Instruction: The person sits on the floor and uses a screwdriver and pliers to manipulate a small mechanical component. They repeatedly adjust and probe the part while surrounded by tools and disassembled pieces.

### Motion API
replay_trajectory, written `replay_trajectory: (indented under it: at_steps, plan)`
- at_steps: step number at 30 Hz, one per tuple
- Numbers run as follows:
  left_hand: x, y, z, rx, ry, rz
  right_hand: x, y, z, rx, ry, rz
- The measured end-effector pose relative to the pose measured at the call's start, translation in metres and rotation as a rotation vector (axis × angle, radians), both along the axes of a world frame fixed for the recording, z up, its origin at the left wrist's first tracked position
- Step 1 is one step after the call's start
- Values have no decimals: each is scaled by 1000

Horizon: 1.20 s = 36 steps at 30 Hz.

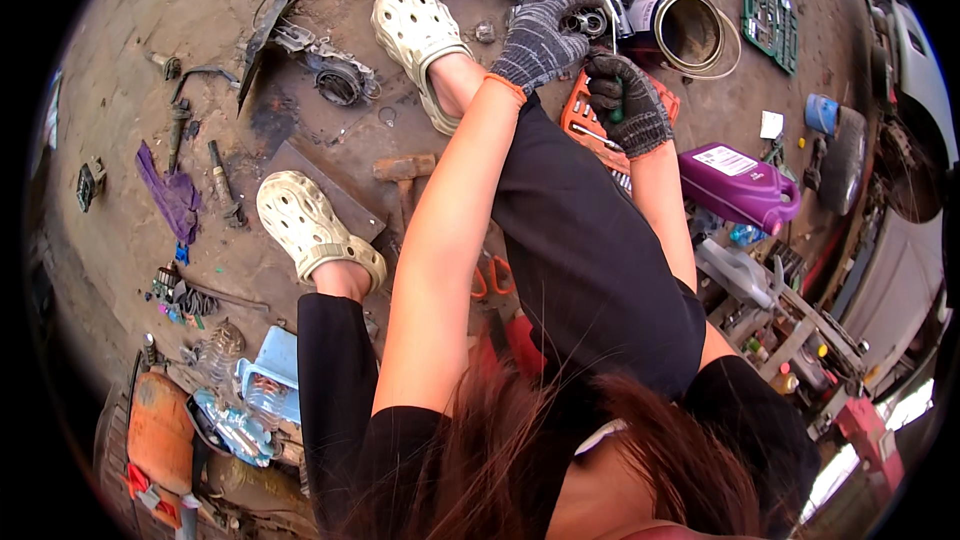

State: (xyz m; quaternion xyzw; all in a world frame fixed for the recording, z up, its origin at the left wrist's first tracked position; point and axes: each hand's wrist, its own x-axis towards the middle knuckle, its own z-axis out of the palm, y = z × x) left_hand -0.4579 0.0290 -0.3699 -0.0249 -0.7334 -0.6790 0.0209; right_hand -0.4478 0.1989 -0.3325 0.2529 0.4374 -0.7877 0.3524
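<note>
My left hand (542, 42), in a grey knitted work glove with an orange cuff, is closed around a dark metal part (590, 22) with a round end. My right hand (630, 105), in a matching glove with dark palm coating, is curled around a screwdriver. Of that screwdriver (614, 37), a thin shaft points up to the metal part and a bit of green handle shows below the fingers. Whether the tip touches the part cannot be made out. Beneath my right hand lies an open orange tool case (580, 112) with sockets.
A paint can (690, 28) with a wire handle stands beyond my right hand, beside a green tool case (768, 20). Nearer lies a purple jug (740, 185). A hammer (404, 172) is on the ground between my feet. Several greasy engine parts (340, 80) lie at the left.
</note>
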Motion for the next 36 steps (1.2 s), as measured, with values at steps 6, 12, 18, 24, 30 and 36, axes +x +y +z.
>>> replay_trajectory:
  at_steps: [6,12,18,24,30,36]
  plan:
    - [15,2,-1,427,16,-152,2,0,11,5,-116,-20]
    - [23,-12,23,422,-183,26,20,-13,28,353,206,220]
    - [21,-16,-12,908,-328,493,41,-43,45,558,258,367]
    - [18,-17,-32,734,-248,655,40,-53,57,471,289,420]
    - [20,-13,-15,726,-267,649,40,-40,51,170,112,319]
    - [44,-19,16,1464,-252,118,49,-35,47,-40,-60,172]
